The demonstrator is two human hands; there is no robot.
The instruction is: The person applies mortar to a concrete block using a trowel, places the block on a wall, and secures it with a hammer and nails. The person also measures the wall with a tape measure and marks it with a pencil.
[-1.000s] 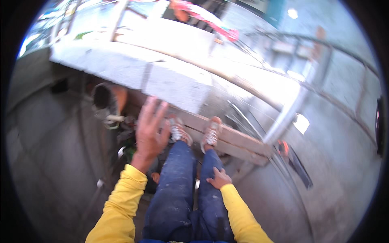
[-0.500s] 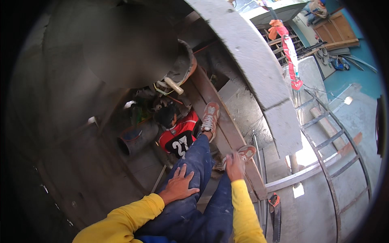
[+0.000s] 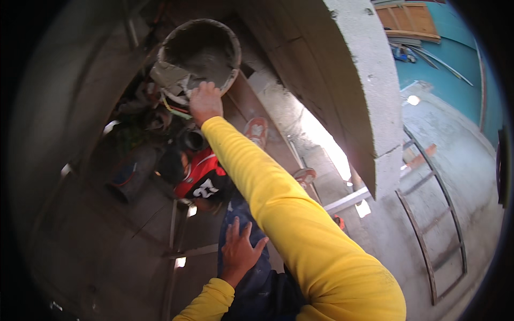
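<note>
"Starting with the bucket [image 3: 236, 56] as landmark: largest entry?"

"Slab [image 3: 377, 80], grey, rough-edged, right of the bucket. Next, metal frame [image 3: 455, 214], ladder-like, well apart, to the bucket's lower right. Board [image 3: 243, 99], brown, running from beside the bucket toward the lower right, presumably footing."

"Next size down?"

"Co-worker [image 3: 202, 170], red-and-black shirt, low down, below the bucket. Then the bucket itself: round, open-topped, grey matter within, near the board's far end, probably to keep it within arm's reach. Shoes [image 3: 257, 129], one pair, orange and white, to the bucket's lower right."

"Hands?"

"Right hand [image 3: 206, 101]: at the bucket's near rim, fingers together and bent; whether clamped on rim or tool, cannot tell. Left hand [image 3: 243, 254]: well below the bucket, fingers apart, against blue trousers [image 3: 234, 209], likely bracing the reach."

"Writing?"

"White figures on the co-worker's shirt. Bucket: no readable label."
</note>
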